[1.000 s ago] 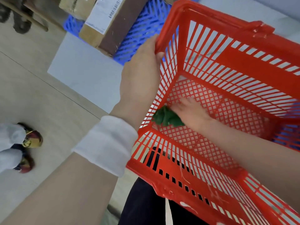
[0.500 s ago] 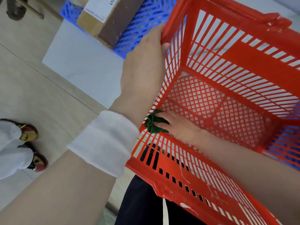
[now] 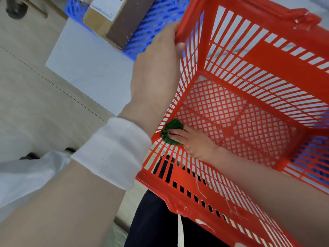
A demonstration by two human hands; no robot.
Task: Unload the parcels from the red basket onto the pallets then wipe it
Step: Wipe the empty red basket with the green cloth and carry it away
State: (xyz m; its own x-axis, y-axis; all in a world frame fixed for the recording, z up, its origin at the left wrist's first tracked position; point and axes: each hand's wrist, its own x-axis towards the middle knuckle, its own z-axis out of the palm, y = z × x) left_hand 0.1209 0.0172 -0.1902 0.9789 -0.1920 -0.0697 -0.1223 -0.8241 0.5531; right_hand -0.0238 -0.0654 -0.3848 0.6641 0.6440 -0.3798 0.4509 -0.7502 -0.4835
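**Operator:** Where is the basket?

**Spotter:** The red basket is tipped up in front of you, its open top facing you and its near side against your dark trousers.

**Operator:** And my left hand?

**Spotter:** Your left hand, with a white wristband on that arm, grips the basket's upper left corner. The thumb is hooked inside the rim and the fingers are wrapped round the outside.

**Operator:** And the right?

**Spotter:** Your right hand is down inside, on the mesh bottom. Its fingers lie fairly straight across a bunched green cloth and press it into the near left corner, where the bottom meets the slatted wall. I can't see your thumb.

**Operator:** What about the parcels?

**Spotter:** One brown cardboard parcel with a white label lies on the blue pallet, beyond your left hand. The pallet sits on a pale grey sheet on the floor. More blue pallet shows through the slats on the basket's right side.
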